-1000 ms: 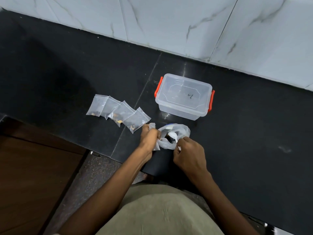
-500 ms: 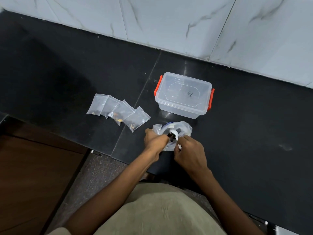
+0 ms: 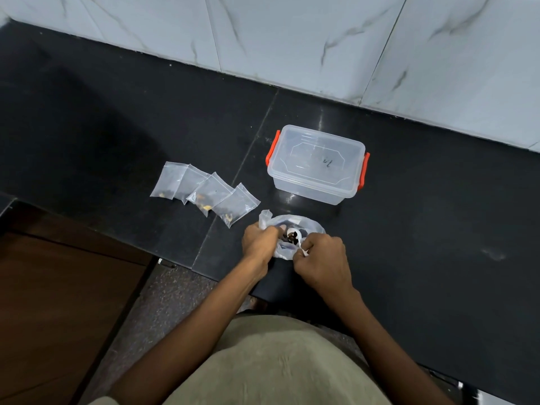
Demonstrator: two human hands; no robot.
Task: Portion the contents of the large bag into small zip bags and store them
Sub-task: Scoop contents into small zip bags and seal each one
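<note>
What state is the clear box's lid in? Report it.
Shut. The lid lies flat on the clear box, and both orange latches hang down its ends. Whether anything is inside, cannot tell.

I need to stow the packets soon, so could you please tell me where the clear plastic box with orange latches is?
In the head view, the clear plastic box with orange latches sits lid-on on the black countertop, right of the four small zip bags.

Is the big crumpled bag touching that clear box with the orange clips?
Apart. The head view shows a strip of dark counter between the large bag and the clear box.
</note>
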